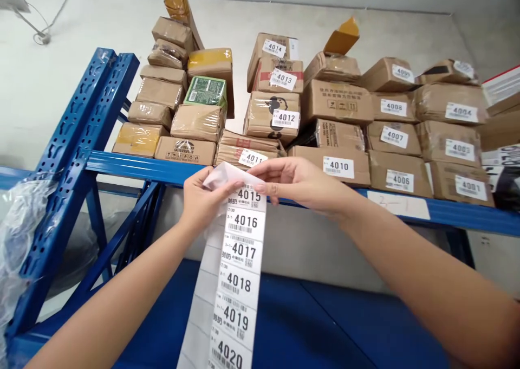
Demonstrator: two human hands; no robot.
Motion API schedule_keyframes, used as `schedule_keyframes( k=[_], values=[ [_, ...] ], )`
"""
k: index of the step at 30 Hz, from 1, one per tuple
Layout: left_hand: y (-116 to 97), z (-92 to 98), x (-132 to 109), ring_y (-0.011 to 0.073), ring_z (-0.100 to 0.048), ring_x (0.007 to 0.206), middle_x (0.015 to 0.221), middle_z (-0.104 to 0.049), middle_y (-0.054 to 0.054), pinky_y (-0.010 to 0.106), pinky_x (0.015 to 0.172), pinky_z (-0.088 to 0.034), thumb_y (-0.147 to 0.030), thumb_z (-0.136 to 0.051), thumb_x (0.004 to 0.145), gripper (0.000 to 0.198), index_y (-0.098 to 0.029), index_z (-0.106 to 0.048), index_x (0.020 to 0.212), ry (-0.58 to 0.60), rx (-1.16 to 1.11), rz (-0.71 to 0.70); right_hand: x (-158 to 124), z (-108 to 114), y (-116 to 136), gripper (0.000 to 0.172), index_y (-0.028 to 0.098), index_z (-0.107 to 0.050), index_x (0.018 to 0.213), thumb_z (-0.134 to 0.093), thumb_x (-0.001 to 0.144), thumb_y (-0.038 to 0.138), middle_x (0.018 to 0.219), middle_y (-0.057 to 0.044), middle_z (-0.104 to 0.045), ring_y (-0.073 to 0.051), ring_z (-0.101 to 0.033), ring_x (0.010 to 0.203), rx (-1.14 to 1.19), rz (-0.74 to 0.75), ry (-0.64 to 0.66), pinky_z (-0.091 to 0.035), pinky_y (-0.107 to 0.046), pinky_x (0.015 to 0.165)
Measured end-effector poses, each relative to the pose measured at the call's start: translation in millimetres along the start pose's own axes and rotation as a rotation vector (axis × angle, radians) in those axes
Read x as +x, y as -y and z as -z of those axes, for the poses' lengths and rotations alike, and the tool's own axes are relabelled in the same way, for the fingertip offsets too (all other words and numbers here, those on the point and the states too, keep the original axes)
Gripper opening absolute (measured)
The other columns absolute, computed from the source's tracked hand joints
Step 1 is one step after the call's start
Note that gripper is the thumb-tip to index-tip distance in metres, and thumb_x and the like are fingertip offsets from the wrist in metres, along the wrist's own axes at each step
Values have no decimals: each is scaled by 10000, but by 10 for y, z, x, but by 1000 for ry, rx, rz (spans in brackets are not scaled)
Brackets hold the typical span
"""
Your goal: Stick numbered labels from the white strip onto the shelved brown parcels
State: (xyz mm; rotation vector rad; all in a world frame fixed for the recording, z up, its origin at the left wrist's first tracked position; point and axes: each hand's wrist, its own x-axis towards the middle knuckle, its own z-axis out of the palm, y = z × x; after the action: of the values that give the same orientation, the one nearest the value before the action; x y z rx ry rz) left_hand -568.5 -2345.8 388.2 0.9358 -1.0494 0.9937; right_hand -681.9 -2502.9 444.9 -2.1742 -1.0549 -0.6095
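A long strip of white number labels (239, 271) hangs down in front of me, reading 4015 to 4020 from the top. My left hand (201, 201) is closed on the strip's upper end, thumb over the backing paper. My right hand (296, 182) pinches the top label, 4015 (248, 195), at its upper edge with thumb and forefinger. Both hands are just below the blue shelf edge (134, 166), under the box labelled 4011 (244, 151).
The blue metal shelf carries several taped cardboard parcels, many with white number labels from 4001 (470, 187) to 4014 (274, 47). Unlabelled parcels are stacked at left, with a green box (206, 91) among them. A blue upright (69, 157) and clear plastic wrap (16, 233) stand at left.
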Motion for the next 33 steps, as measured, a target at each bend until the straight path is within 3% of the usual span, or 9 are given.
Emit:
schedule_keyframes(
  k=[3,10,15,19,21,23,26,29,33],
  values=[
    [-35,70,-77,102,-412,531,573,-476,-30,219,498,-345,-483,-786,631,428,-175,-492,587,67,89,-9,-56,-104,-140,337,182,-714,933,-807,693,401,835,-39,-697,-137,-611,689,143,-67,-32,-459,-221,531],
    [-364,356,-70,228,-620,822,947,-660,83,286,642,-474,-544,-662,771,444,-178,-658,1022,580,505,107,-184,-462,-369,350,189,-654,769,-837,626,451,768,-15,-665,-164,-617,730,337,57,-435,-517,-293,674],
    [-583,282,-175,255,-600,976,1089,-638,104,300,690,-472,-537,-629,808,457,-199,-604,1115,493,716,-101,-363,-623,-554,519,238,-571,1004,-837,623,466,778,-4,-681,-188,-643,688,496,15,-611,-538,-313,606],
    [-562,76,-387,210,-643,833,1072,-662,75,284,646,-480,-449,-759,707,535,-230,-591,1164,607,573,89,-534,-756,-736,388,232,-601,872,-801,672,499,672,6,-655,-162,-587,551,482,-18,-652,-466,-272,487],
    [-473,3,-476,189,-645,729,921,-692,66,269,595,-475,-375,-772,694,386,-195,-659,1016,677,440,258,-595,-806,-814,342,228,-607,750,-767,704,527,633,9,-629,-153,-558,524,456,-32,-666,-439,-271,468],
    [-363,-29,-537,172,-626,646,753,-680,55,252,547,-453,-344,-734,729,222,-158,-678,836,684,314,386,-625,-828,-877,325,229,-623,729,-766,706,521,663,4,-634,-164,-579,580,426,-16,-668,-467,-285,517],
    [-225,-15,-578,150,-596,619,723,-667,47,243,542,-426,-349,-671,789,203,-150,-691,825,623,213,425,-600,-814,-940,356,232,-651,873,-834,644,433,788,-13,-673,-189,-630,743,422,37,-624,-522,-310,667],
    [-149,49,-560,144,-578,649,752,-656,40,239,565,-416,-353,-615,838,208,-152,-669,848,521,208,364,-482,-797,-942,360,222,-629,928,-826,667,373,794,-21,-678,-188,-634,756,390,81,-592,-524,-310,679],
    [-104,239,-436,127,-512,619,672,-587,7,221,535,-355,-384,-545,893,276,-160,-612,746,397,409,81,-200,-834,-798,168,206,-647,873,-735,776,312,834,-27,-661,-175,-613,759,167,258,-684,-498,-280,630]
  ],
)
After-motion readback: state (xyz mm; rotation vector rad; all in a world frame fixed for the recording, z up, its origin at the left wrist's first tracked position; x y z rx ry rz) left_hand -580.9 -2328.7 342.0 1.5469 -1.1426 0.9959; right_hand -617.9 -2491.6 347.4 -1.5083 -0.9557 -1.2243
